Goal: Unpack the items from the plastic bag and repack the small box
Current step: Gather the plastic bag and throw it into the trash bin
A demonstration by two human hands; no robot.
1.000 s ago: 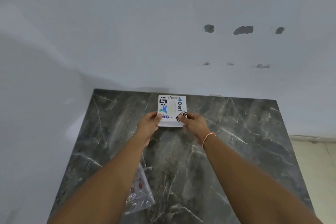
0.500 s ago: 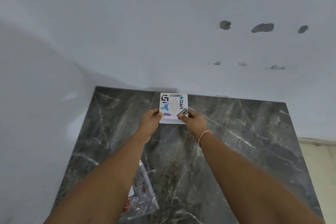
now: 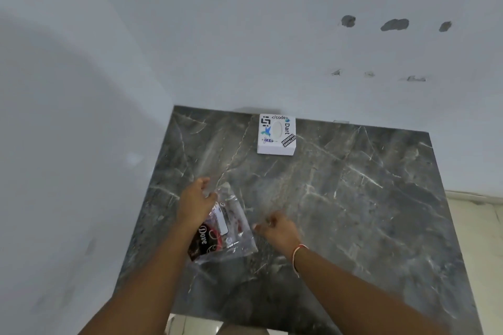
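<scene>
Single head-worn wide-angle view, set above the near edge of the dark grey marble-patterned surface and facing forward and steeply down. Slab fills the lower middle, its far edge against the pale blue-white wall toward 12 o'clock. Small white sticker-covered box far off at 12 o'clock, near that wall. Much closer in: left hand at about 10 o'clock and right hand just right of centre, with the clear plastic bag between them. Forearms enter from 6 o'clock. Beige floor glimpsed at 3 o'clock. No second view to overlap.
</scene>
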